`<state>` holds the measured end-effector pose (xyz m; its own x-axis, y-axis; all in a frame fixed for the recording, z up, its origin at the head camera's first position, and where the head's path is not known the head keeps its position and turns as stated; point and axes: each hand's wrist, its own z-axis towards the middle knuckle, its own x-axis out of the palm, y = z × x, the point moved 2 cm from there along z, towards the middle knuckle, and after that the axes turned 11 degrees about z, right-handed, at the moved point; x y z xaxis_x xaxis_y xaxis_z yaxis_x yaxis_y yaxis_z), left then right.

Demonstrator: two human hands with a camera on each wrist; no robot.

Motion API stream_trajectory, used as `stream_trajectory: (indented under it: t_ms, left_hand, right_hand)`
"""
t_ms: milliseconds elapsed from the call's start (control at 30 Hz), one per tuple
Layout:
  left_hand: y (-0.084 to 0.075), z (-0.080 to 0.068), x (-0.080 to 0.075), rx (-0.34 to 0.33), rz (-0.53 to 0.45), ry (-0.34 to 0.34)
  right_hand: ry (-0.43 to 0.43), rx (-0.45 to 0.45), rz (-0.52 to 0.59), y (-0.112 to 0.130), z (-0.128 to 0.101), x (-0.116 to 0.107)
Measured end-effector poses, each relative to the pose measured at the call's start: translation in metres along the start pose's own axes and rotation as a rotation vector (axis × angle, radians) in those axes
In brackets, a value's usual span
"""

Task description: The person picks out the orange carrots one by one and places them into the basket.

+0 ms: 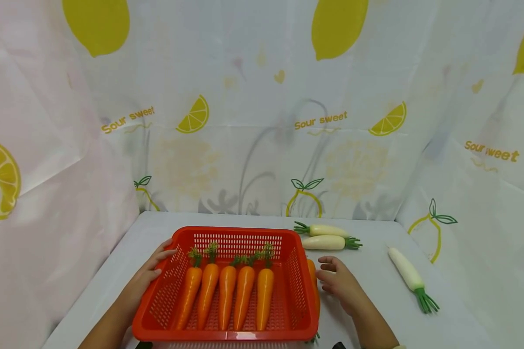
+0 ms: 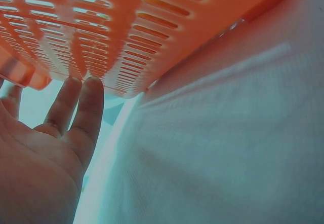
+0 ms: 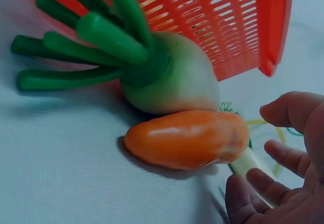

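Note:
A red perforated basket holds several carrots laid side by side with green tops. My left hand is at its left side; in the left wrist view the fingers reach out straight, tips at the slotted wall. To the right of the basket, my right hand has loosely bent fingers and holds nothing. Close by lies another carrot, partly hidden under the basket rim in the head view. Between that carrot and the basket wall is a white radish with thick green stems.
Two white radishes, one in front and one behind, lie past the basket's far right corner. Another radish lies farther right on the white table. A lemon-print curtain encloses the table's back and sides.

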<state>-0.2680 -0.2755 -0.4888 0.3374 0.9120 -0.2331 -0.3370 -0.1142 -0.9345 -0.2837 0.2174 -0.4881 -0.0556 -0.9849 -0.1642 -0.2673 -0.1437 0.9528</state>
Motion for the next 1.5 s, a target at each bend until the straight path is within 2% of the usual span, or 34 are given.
stream_trajectory:
  t_ms: [200, 433, 633, 833, 1000, 1167, 1333, 1500]
  left_hand:
    - [0.001, -0.002, -0.001, -0.038, -0.023, -0.001]
    - [0.002, -0.001, 0.0, -0.021, -0.006, -0.005]
    - [0.002, 0.0, 0.001, -0.014, -0.01, -0.005]
    - [0.003, 0.0, 0.001, -0.01, 0.02, -0.013]
    - [0.002, 0.0, 0.0, -0.019, 0.01, -0.016]
    - [0.004, 0.001, 0.001, 0.019, -0.015, 0.001]
    - [0.005, 0.002, 0.001, 0.049, -0.032, 0.019]
    - [0.004, 0.003, 0.001, 0.039, -0.049, 0.017]
  right_hand:
    - [-0.019, -0.024, -0.085, -0.005, 0.001, 0.004]
    - [-0.021, -0.034, -0.135, -0.004, 0.003, 0.004]
    - [0.019, -0.073, -0.171, -0.002, 0.004, 0.006]
    - [0.071, -0.14, -0.149, 0.001, 0.004, 0.009]
    - [0.109, -0.159, -0.132, 0.002, 0.008, 0.012]
    - [0.151, -0.155, -0.106, 0.002, 0.012, 0.016]
    - [0.155, -0.145, -0.115, -0.001, 0.014, 0.016]
    - [0.139, -0.153, -0.133, -0.002, 0.014, 0.014]
